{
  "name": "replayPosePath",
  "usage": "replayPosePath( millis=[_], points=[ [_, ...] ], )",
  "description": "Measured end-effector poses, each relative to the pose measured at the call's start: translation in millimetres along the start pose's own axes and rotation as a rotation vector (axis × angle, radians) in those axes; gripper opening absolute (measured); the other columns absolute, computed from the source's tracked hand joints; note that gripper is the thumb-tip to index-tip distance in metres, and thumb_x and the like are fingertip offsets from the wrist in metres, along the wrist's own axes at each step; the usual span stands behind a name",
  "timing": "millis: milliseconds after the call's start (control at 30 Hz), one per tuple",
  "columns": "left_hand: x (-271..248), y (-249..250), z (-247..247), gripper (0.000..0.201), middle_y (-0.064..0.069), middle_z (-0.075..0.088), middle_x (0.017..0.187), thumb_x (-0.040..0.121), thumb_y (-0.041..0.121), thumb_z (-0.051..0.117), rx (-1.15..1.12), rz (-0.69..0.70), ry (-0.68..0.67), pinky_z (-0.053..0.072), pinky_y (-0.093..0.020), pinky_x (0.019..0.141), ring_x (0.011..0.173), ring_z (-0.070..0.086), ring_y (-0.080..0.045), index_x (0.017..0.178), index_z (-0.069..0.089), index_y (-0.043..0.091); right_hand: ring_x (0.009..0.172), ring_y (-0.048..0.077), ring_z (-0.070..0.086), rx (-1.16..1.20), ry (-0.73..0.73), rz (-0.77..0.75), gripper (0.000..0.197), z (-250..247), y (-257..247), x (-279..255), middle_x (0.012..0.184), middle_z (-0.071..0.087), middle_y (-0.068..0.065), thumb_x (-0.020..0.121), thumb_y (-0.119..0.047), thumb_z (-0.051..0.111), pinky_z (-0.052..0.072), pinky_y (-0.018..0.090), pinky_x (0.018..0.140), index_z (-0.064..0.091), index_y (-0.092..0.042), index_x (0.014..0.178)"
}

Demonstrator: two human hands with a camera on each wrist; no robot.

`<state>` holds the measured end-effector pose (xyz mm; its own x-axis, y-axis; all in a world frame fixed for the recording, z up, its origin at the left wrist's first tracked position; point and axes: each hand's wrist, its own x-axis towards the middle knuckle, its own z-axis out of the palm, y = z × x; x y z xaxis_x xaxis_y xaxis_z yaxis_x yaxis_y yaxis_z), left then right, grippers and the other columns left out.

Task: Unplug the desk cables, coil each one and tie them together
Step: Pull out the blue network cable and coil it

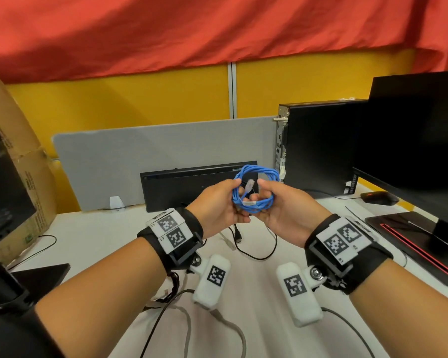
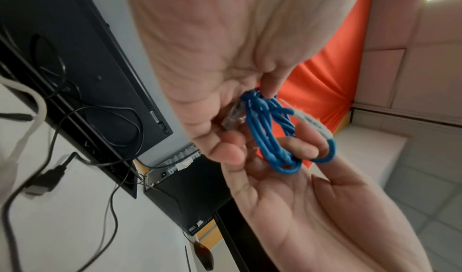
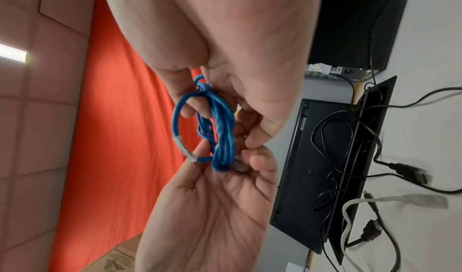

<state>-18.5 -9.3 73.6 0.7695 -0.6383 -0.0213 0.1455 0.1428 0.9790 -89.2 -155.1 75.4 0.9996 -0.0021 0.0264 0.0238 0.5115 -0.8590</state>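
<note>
Both my hands are up in front of me over the desk [image 1: 93, 236], palms turned toward each other. My left hand [image 1: 217, 205] and right hand [image 1: 285, 210] each pinch one side of the one blue cable [image 1: 254, 189], which is wound into a small coil with its clear plug [image 1: 249, 184] poking up in the middle. On the desk under my hands I count two loose cable ends: one black plug [image 1: 238, 235] and one white connector [image 1: 228, 240]. One black mouse [image 1: 379, 198] sits off right.
</note>
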Motion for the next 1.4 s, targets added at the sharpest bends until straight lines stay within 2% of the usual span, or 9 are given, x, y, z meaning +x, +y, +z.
replayPosePath(
  millis=[133,300,433,600,767,933,1133,1233,1400],
  points=[
    [1.9,0.8,-6.3,0.031,-0.027,0.065,0.111,0.102,0.019,0.044,0.330,0.132,0.151,0.054,-0.042,0.093,0.103,0.066,-0.036,0.112,0.060,-0.005,0.093,0.025,0.069,-0.231,-0.066,-0.037,0.026,3.7,-2.6,-3.1,0.087,0.064,0.018,0.090,0.009,0.051,0.059,0.029,0.081,0.051,-0.007,0.069],
    [-0.7,0.8,-16.5,0.014,-0.011,0.071,0.086,0.094,0.016,0.060,0.642,0.346,0.332,0.053,-0.014,0.063,0.072,0.065,-0.011,0.086,0.070,0.011,0.087,0.023,0.073,-0.482,0.031,-0.006,0.019,3.0,-2.6,-2.2,0.094,0.068,0.018,0.085,0.018,0.050,0.060,0.029,0.073,0.058,0.001,0.090],
    [-4.0,-0.4,-21.6,0.009,-0.011,0.073,0.085,0.090,0.016,0.066,0.641,0.354,0.377,0.059,-0.026,0.069,0.075,0.069,-0.023,0.084,0.072,0.012,0.054,0.021,0.068,-0.811,0.223,0.014,0.016,-0.1,-4.4,-2.0,0.069,0.063,0.019,0.081,0.008,0.068,0.054,0.024,0.052,0.056,0.002,0.072],
    [-6.0,-0.9,-33.4,0.015,-0.011,0.072,0.081,0.090,0.022,0.066,0.700,0.339,0.448,0.060,-0.028,0.069,0.067,0.066,-0.016,0.082,0.073,0.010,0.043,0.009,0.053,-0.729,0.261,-0.002,0.006,-3.9,-3.4,-2.8,0.059,0.065,0.009,0.085,-0.001,0.068,0.044,0.018,0.042,0.070,0.003,0.080],
    [-11.0,-2.5,-43.7,0.020,-0.011,0.073,0.075,0.090,0.021,0.067,0.584,0.287,0.515,0.060,-0.029,0.070,0.064,0.068,-0.017,0.078,0.073,0.006,0.053,0.013,0.062,-0.873,0.184,0.003,0.007,-4.2,1.2,-2.1,0.068,0.069,0.014,0.081,-0.006,0.075,0.054,0.023,0.056,0.075,-0.003,0.075],
    [-24.0,-3.3,-43.3,0.020,-0.007,0.070,0.067,0.089,0.018,0.069,0.300,0.197,0.483,0.059,-0.028,0.069,0.070,0.068,-0.026,0.075,0.071,0.004,0.067,0.009,0.070,-1.241,0.397,-0.230,0.018,-1.9,11.7,6.6,0.060,0.072,-0.002,0.080,-0.023,0.078,0.058,0.031,0.078,0.075,-0.017,0.063],
    [-42.9,-3.7,-34.6,0.026,-0.017,0.071,0.081,0.091,0.015,0.065,0.055,0.081,0.325,0.056,-0.019,0.059,0.067,0.068,-0.019,0.101,0.068,-0.008,0.066,0.018,0.072,-0.925,0.454,-0.455,0.013,12.2,30.6,14.8,0.066,0.072,0.004,0.078,-0.008,0.076,0.060,0.035,0.073,0.075,-0.016,0.068],
    [-46.3,-5.9,-34.9,0.026,-0.016,0.071,0.082,0.091,0.015,0.066,0.043,0.086,0.361,0.058,-0.020,0.062,0.065,0.067,-0.017,0.104,0.068,-0.008,0.074,0.025,0.074,-0.462,0.368,-0.373,0.008,22.5,39.2,16.2,0.078,0.074,0.017,0.081,0.003,0.070,0.060,0.031,0.072,0.074,-0.002,0.077],
    [-51.3,-9.2,-41.2,0.022,-0.014,0.071,0.077,0.091,0.015,0.066,0.032,0.111,0.429,0.058,-0.020,0.061,0.064,0.070,-0.017,0.101,0.070,-0.004,0.085,0.027,0.074,-0.193,0.190,-0.260,0.014,41.7,45.9,10.7,0.087,0.075,0.017,0.089,0.006,0.055,0.059,0.028,0.073,0.070,0.005,0.089]
  ],
)
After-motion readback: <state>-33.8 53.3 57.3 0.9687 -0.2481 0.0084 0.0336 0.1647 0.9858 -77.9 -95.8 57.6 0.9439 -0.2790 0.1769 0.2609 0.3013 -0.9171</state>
